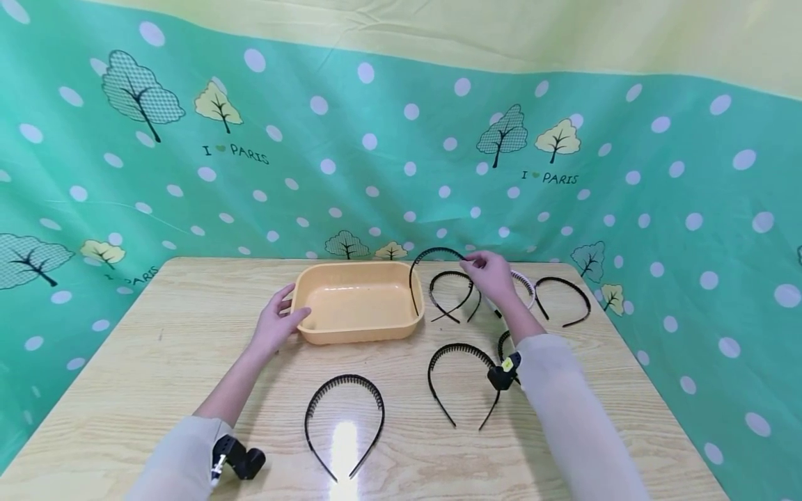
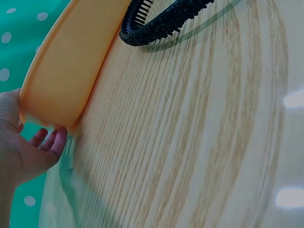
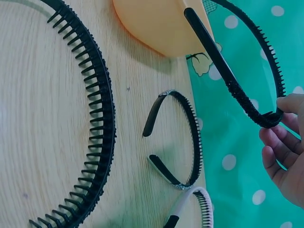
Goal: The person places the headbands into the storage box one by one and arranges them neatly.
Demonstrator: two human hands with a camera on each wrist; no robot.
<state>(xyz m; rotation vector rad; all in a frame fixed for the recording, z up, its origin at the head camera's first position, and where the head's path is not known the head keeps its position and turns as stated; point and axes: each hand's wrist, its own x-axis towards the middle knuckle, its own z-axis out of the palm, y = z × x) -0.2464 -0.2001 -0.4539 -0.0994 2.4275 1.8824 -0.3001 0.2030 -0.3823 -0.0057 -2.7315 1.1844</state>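
My left hand (image 1: 278, 323) grips the left end of a pale orange plastic basin (image 1: 357, 335), thumb over the rim and fingers against the outer wall. In the right wrist view, a black toothed headband (image 3: 219, 64) is pinched between the thumb and fingers of my right hand (image 3: 287, 142). It is raised, and in the head view one leg hangs down over the basin's right end. Below my right hand lie black headbands (image 1: 451, 273) and a white headband (image 1: 530, 287), partly hidden by the hand. No headband shows inside the basin.
A black headband (image 1: 347, 378) lies at the front of the wooden table (image 1: 188, 334). Another (image 1: 460, 346) is nearer my right sleeve, with one (image 1: 502, 341) mostly hidden behind that wrist. At the far right lies one more (image 1: 573, 283). A green dotted cloth (image 1: 376, 167) hangs behind.
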